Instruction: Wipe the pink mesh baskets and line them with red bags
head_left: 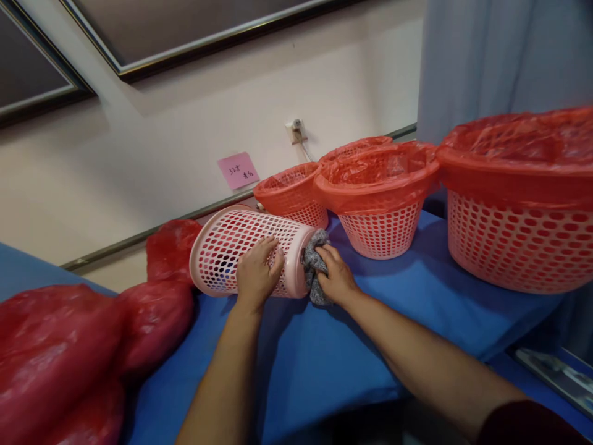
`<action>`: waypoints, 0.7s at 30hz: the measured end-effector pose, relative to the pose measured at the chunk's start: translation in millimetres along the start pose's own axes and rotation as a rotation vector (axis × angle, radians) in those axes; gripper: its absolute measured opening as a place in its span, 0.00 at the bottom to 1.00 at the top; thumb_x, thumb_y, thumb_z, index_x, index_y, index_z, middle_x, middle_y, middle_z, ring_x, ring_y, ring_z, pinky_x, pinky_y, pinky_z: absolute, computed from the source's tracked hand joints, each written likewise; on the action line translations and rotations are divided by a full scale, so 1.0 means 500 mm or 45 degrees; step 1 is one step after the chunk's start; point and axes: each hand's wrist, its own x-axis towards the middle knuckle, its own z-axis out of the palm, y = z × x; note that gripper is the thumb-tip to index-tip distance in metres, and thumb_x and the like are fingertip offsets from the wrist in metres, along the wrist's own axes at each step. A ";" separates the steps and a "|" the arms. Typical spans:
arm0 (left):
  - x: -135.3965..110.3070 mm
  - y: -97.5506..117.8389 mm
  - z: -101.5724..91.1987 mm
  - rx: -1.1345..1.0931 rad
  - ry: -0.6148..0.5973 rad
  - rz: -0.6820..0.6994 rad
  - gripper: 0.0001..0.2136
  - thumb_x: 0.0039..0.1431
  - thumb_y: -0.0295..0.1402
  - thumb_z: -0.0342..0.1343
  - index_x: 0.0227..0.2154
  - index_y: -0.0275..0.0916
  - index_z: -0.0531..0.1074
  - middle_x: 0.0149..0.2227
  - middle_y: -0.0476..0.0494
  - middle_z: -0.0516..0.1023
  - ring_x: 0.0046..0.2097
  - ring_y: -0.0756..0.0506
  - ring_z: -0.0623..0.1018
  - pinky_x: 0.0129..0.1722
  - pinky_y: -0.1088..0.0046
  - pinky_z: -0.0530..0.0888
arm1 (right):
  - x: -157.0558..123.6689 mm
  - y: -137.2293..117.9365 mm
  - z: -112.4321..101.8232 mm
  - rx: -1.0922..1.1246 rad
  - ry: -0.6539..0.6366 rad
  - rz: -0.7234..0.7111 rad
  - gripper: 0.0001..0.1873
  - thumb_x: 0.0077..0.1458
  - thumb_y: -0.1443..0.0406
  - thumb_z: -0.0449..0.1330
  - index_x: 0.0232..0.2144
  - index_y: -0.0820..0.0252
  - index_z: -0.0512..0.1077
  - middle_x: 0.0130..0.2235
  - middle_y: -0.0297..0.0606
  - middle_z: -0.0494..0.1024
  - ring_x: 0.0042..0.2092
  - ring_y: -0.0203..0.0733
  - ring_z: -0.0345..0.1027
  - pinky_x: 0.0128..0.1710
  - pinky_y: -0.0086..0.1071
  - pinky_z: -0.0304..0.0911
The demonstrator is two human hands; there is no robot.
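Note:
A pink perforated plastic basket [231,238] lies on its side on the blue cloth-covered table [324,358], its bottom pointing right. My left hand [256,272] rests on the basket's side wall, fingers curved over it. My right hand [336,275] is closed on a grey rag [314,262] and presses it against the basket's bottom.
Three pink baskets lined with red plastic bags stand upright at the right: a small one [291,198], a middle one [380,204] and a large one [519,204]. A pile of red plastic bags [92,334] lies at the left. A pink note [238,170] is stuck to the wall.

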 end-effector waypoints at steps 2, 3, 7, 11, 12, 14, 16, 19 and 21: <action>0.000 -0.003 0.002 -0.003 0.008 0.007 0.17 0.66 0.37 0.52 0.50 0.37 0.81 0.57 0.35 0.83 0.61 0.35 0.80 0.62 0.51 0.75 | 0.002 0.010 0.006 0.011 -0.106 0.028 0.35 0.57 0.70 0.60 0.67 0.57 0.66 0.70 0.45 0.63 0.68 0.49 0.63 0.68 0.40 0.58; 0.000 -0.004 0.003 -0.003 0.011 0.010 0.18 0.66 0.37 0.52 0.50 0.37 0.81 0.56 0.35 0.83 0.61 0.35 0.80 0.62 0.51 0.74 | 0.002 0.016 0.009 0.006 -0.164 0.063 0.33 0.55 0.70 0.61 0.64 0.57 0.70 0.67 0.46 0.69 0.65 0.51 0.66 0.66 0.42 0.61; 0.001 -0.006 0.003 -0.001 0.003 0.005 0.18 0.66 0.37 0.52 0.51 0.35 0.81 0.57 0.34 0.83 0.61 0.34 0.80 0.62 0.51 0.75 | 0.008 0.041 0.024 0.024 -0.224 0.147 0.23 0.47 0.71 0.65 0.48 0.58 0.80 0.50 0.45 0.82 0.53 0.56 0.76 0.57 0.48 0.69; -0.002 -0.004 0.002 0.010 0.004 -0.004 0.18 0.66 0.37 0.52 0.51 0.37 0.81 0.57 0.35 0.82 0.61 0.35 0.80 0.62 0.52 0.75 | 0.035 0.056 0.038 0.138 -0.084 0.166 0.25 0.51 0.70 0.62 0.53 0.57 0.78 0.53 0.45 0.81 0.55 0.54 0.75 0.60 0.49 0.68; -0.003 -0.003 0.002 0.009 0.008 -0.003 0.18 0.66 0.37 0.52 0.51 0.37 0.81 0.57 0.35 0.82 0.61 0.35 0.80 0.62 0.52 0.75 | 0.044 0.058 0.038 0.179 -0.031 0.143 0.27 0.52 0.70 0.62 0.55 0.57 0.77 0.56 0.45 0.79 0.58 0.53 0.73 0.63 0.49 0.66; -0.004 -0.003 0.002 0.001 0.011 0.004 0.18 0.66 0.36 0.52 0.50 0.36 0.81 0.57 0.35 0.83 0.61 0.35 0.80 0.62 0.52 0.75 | 0.059 0.062 0.034 0.268 0.074 0.068 0.30 0.52 0.70 0.60 0.58 0.56 0.75 0.62 0.44 0.74 0.64 0.50 0.67 0.68 0.46 0.60; -0.004 -0.003 0.002 -0.006 0.005 0.007 0.18 0.66 0.36 0.52 0.50 0.35 0.81 0.56 0.34 0.83 0.61 0.34 0.80 0.62 0.51 0.75 | 0.065 0.062 0.024 0.352 0.151 -0.019 0.30 0.51 0.71 0.59 0.57 0.55 0.76 0.64 0.41 0.72 0.67 0.47 0.64 0.70 0.43 0.56; -0.003 -0.004 0.003 -0.005 0.001 0.004 0.18 0.66 0.36 0.52 0.51 0.35 0.81 0.56 0.34 0.83 0.61 0.34 0.80 0.62 0.51 0.75 | 0.054 0.057 0.010 0.456 0.191 -0.144 0.28 0.48 0.73 0.58 0.50 0.53 0.80 0.62 0.38 0.74 0.65 0.45 0.66 0.70 0.42 0.57; -0.002 -0.004 0.004 -0.002 0.007 0.006 0.18 0.66 0.36 0.52 0.51 0.35 0.81 0.56 0.34 0.83 0.61 0.35 0.80 0.62 0.52 0.74 | 0.038 0.049 0.003 0.515 0.181 -0.255 0.27 0.45 0.75 0.57 0.45 0.52 0.82 0.61 0.37 0.75 0.63 0.46 0.68 0.68 0.42 0.59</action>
